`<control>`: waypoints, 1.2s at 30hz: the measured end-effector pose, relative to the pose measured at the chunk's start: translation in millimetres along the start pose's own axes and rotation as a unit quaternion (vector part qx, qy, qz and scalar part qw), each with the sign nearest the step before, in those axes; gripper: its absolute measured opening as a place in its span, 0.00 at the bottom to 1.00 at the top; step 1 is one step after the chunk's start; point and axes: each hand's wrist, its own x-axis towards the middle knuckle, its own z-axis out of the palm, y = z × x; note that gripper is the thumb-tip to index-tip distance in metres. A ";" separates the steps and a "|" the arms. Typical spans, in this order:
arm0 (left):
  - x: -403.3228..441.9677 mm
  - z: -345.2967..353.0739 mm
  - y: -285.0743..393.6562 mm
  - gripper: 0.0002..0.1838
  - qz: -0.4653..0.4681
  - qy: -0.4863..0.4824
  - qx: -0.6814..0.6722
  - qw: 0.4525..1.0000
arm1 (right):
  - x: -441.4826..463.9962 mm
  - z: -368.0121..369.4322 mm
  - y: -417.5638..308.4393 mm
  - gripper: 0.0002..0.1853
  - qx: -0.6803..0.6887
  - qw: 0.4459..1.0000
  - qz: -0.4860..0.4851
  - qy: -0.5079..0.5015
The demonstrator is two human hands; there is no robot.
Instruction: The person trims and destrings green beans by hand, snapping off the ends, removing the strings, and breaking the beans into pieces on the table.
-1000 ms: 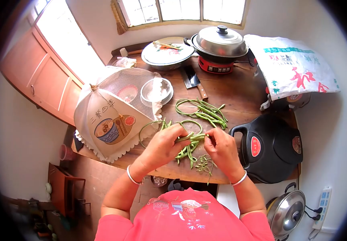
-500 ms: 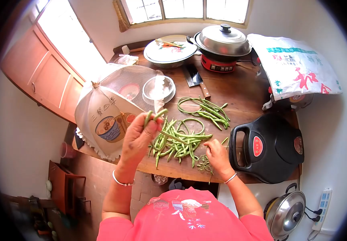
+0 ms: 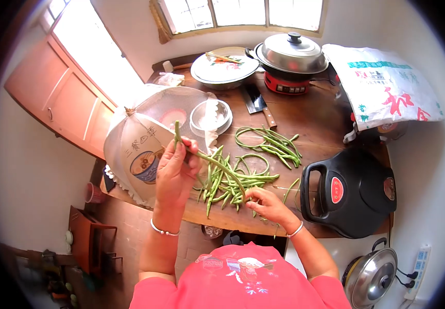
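Long bean: a slender green bean, smooth and gently bowed, running slantwise from one hand down to the other, well to the left of the black appliance; its lower stretch looks duller and browner.
Left hand: this hand is raised, fingers curled in and thumb pressed against them, gripping the long bean's upper part; a short green length pokes up above the thumb.
Right hand: the hand sits lower, left of the black appliance, thumb and forefinger closed together at the bean's lower end, the other fingers bent.
Bean pile: short, bright green pieces lie tangled, with a thin curled bean looping at the far side, all left of the black appliance.
Whole beans: a second bunch, longer and darker green, some bent into a loop, lies beyond the black appliance and to its left.
Cleaver: the cleaver, dark-bladed and wooden-handled, lies flat, farther beyond the black appliance and left.
Food cover: a pale mesh tent stands far left of the black appliance.
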 end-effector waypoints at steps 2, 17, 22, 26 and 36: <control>1.0 0.2 -1.5 0.08 -0.025 0.045 -0.049 0.997 | -4.9 -0.1 1.4 0.10 -0.008 1.000 0.027 0.003; -4.0 0.5 -24.8 0.08 -0.118 0.023 -0.049 0.992 | -5.7 16.9 17.1 0.27 0.189 0.953 0.018 0.235; -4.0 2.0 -26.5 0.08 -0.100 0.031 0.004 0.995 | -5.1 3.9 11.3 0.17 0.074 0.992 0.030 0.100; 5.7 -6.2 -22.0 0.08 0.006 0.101 0.221 0.970 | -14.2 3.0 -3.8 0.14 0.325 0.941 0.091 -0.003; 5.0 -31.1 -37.8 0.08 0.007 0.086 0.259 0.962 | -18.0 -5.9 -19.1 0.17 0.493 0.868 0.057 0.003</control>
